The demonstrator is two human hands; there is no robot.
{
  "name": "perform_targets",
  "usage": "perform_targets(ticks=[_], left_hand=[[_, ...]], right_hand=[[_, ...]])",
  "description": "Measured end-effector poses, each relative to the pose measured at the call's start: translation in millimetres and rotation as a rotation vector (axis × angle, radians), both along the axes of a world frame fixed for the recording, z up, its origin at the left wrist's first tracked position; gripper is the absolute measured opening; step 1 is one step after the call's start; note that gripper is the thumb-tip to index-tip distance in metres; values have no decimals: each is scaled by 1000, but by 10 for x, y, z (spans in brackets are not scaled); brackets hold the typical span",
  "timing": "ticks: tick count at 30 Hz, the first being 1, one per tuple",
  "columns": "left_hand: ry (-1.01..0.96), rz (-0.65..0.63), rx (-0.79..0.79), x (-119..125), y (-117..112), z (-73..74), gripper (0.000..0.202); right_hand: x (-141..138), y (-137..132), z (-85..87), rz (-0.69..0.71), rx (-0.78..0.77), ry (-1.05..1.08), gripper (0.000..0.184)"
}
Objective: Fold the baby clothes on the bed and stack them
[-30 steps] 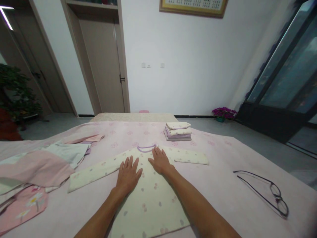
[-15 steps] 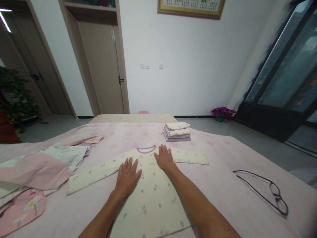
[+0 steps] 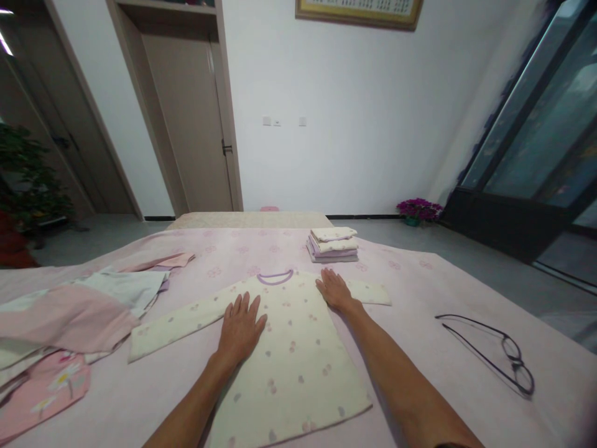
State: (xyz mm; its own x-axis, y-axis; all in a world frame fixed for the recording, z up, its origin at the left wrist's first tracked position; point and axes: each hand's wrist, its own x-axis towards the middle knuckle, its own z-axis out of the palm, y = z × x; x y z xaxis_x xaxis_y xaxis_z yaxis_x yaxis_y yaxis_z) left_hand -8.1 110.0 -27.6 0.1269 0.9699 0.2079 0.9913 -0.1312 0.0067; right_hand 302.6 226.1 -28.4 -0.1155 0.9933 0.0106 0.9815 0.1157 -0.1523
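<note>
A cream long-sleeved child's top [image 3: 293,348] with small printed motifs and a purple neckband lies spread flat in front of me, sleeves out to both sides. My left hand [image 3: 241,326] rests flat on its left chest side, below the shoulder, fingers apart. Near the opposite shoulder, my right hand [image 3: 336,291] lies flat where the sleeve joins the body, fingers stretched out. Neither hand grips the cloth. Part of the right sleeve is hidden under my right hand and wrist.
A folded clothes stack [image 3: 332,244] stands beyond the top. Loose pink and white garments [image 3: 79,311] lie in a heap at left. Black-framed glasses [image 3: 512,358] rest at right on the pink floral tablecloth [image 3: 410,323]. Purple flowers [image 3: 417,210] stand on the floor behind.
My right hand has slid right across the top, from beside the neckband to the shoulder and sleeve. My left hand stays nearly in place. The view has shifted slightly.
</note>
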Motion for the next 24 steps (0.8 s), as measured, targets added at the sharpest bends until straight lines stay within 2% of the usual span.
perform_targets(ticks=[9, 12, 14, 16, 19, 24], left_hand=[[-5, -7, -4, -4, -8, -1, 57], [3, -7, 3, -3, -8, -4, 57], [8, -9, 10, -2, -5, -8, 57], [10, -8, 10, 0, -2, -10, 57], [10, -5, 4, 3, 0, -6, 56], [6, -6, 0, 1, 1, -4, 57]], right_hand=[[989, -130, -111, -255, 28, -168, 69], [1167, -198, -93, -309, 25, -180, 68], [1162, -242, -52, -346, 36, -183, 65], [1074, -284, 5, -355, 110, -198, 62], [880, -350, 90, -245, 252, -201, 50], [667, -439, 130, -79, 269, -142, 35]])
